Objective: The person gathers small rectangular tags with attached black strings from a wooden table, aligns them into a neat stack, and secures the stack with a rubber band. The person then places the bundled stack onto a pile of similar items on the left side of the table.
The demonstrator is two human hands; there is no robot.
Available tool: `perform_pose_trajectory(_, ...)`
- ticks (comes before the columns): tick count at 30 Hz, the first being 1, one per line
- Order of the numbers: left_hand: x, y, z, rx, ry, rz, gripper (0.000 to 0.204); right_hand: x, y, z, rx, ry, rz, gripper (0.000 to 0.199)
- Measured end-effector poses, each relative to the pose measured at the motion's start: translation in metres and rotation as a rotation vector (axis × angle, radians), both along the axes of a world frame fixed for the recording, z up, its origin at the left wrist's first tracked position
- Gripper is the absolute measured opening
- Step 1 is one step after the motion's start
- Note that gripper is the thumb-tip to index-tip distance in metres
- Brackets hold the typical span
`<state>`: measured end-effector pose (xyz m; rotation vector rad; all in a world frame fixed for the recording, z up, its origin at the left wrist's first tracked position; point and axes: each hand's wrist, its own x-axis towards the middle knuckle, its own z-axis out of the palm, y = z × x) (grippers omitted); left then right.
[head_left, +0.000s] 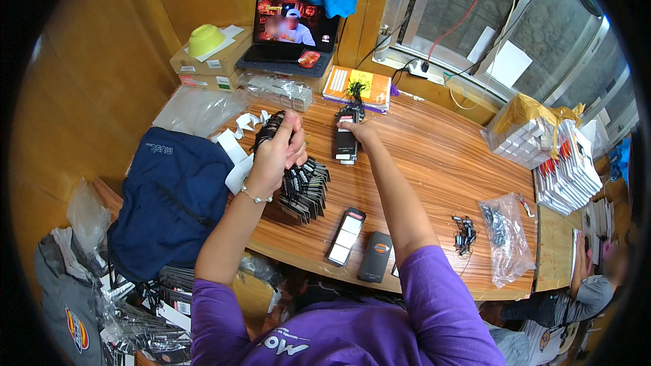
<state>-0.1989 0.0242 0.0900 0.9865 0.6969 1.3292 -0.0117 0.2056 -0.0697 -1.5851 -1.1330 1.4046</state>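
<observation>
My left hand [279, 149] is closed in a fist round the black cords of a thick bunch of hang tags [304, 193]. The tags fan out below the fist, over the table's near left part. On the far side of the table, my right hand [365, 133] grips a stack of black hang tags [345, 146] by its right side, thumb on top; its other fingers are mostly hidden. Black strings [357, 92] trail from the far end of that stack. Nearer me lie a pile of tags with white labels [347, 234] and a dark tag stack [376, 257].
Black cords [464, 234] and a clear plastic bag [507, 240] lie at the right. A wrapped bundle of small boxes [525, 137] stands beyond. A navy bag [173, 196] sits left, a tablet [293, 26] at the back. Another person [586, 298] sits at far right.
</observation>
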Motion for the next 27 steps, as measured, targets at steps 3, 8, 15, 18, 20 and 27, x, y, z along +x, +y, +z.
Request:
perform_pose_trajectory(3, -0.002, -0.002, -0.002, 0.001, 0.004, 0.005, 0.03, -0.003, -0.002, 0.01, 0.013, -0.053, 0.02, 0.039)
perform_pose_trajectory(8, -0.007, -0.006, -0.003, 0.007, 0.01, 0.011, 0.029, -0.014, -0.021, 0.043, -0.082, 0.052, 0.047, 0.041)
perform_pose_trajectory(15, -0.001, -0.006, 0.001, 0.006, -0.004, -0.039, 0.03, -0.012, 0.031, -0.016, -0.015, -0.275, -0.055, 0.05)
perform_pose_trajectory(18, -0.009, -0.012, -0.004, 0.002, -0.009, 0.005, 0.029, -0.041, 0.028, -0.014, -0.063, -0.465, -0.039, 0.078)
perform_pose_trajectory(20, -0.015, -0.016, -0.006, 0.007, -0.023, 0.018, 0.03, -0.05, 0.027, -0.015, -0.077, -0.443, -0.007, 0.079)
perform_pose_trajectory(27, -0.01, -0.01, -0.004, -0.017, -0.052, -0.04, 0.033, -0.027, 0.06, -0.05, 0.001, -0.273, 0.014, 0.053)
